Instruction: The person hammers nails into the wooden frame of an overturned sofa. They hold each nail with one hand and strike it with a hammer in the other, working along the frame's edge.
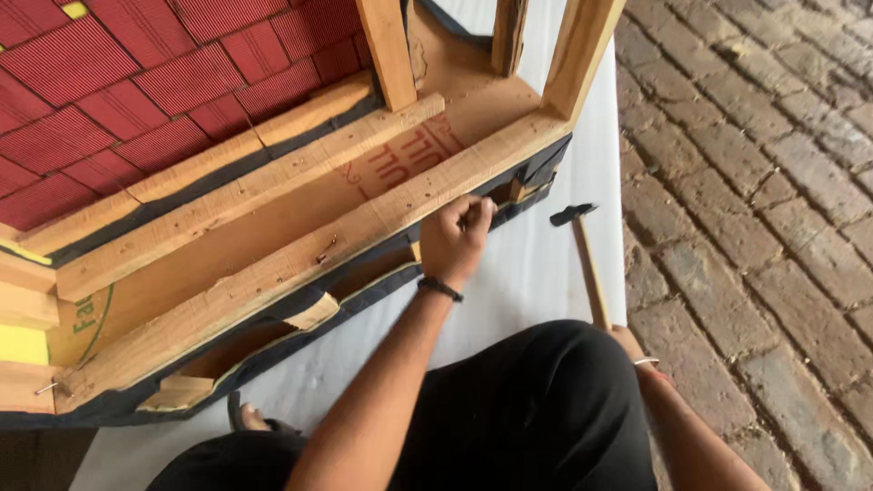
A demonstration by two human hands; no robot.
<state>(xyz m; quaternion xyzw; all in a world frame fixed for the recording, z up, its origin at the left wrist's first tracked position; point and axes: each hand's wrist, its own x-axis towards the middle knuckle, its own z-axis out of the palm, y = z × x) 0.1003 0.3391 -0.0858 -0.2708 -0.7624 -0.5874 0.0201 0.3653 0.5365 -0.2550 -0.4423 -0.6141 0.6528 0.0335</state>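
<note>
The frame lies upturned at left on a white sheet, its pale rails and dark underside cloth exposed, red upholstery beyond. Your left hand is curled shut at the near rail's edge, pinching something small there; what it is can't be told. Your right hand, mostly hidden behind your knee, grips the handle of a hammer resting on the sheet.

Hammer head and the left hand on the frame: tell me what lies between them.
In the head view, only bare white sheet lies between the hammer head and the left hand at the wooden frame.
</note>
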